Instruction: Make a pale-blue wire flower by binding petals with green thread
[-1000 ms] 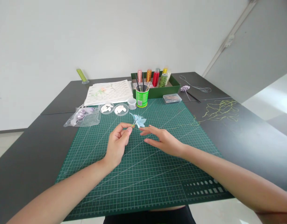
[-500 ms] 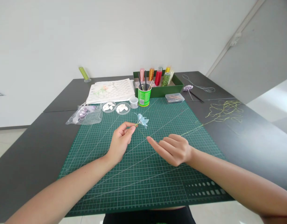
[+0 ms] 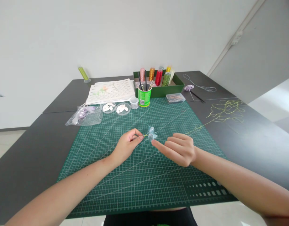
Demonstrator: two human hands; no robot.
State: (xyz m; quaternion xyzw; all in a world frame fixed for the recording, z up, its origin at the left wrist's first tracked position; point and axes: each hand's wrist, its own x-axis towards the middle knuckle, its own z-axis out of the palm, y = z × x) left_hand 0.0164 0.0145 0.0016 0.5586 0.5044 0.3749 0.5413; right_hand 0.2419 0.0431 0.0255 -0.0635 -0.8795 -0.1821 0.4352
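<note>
Between the thumb and fingers of my left hand (image 3: 130, 142) is the thin green stem of a pale blue artificial flower (image 3: 152, 133). Its petals point right, above the cutting mat. My right hand (image 3: 179, 149) is curled with the index finger stretched out, its tip close beside the petals; whether it touches them I cannot tell. Yellow-green thread (image 3: 196, 128) runs from behind the curled fingers of this hand to a loose tangle on the right of the table. The grip on the thread itself is hidden by the knuckles.
A green cutting mat (image 3: 125, 188) lies on the dark table. Behind it stand a green can of tools (image 3: 144, 98), a green box with thread spools (image 3: 158, 91), two dishes of white pieces (image 3: 122, 109) and a clear flat case (image 3: 175, 98). A plastic bag (image 3: 84, 116) lies left.
My left hand has moved right and toward me, turning the flower so it lies more level. The flower is now nearer my right index fingertip. My right hand has shifted slightly right.
</note>
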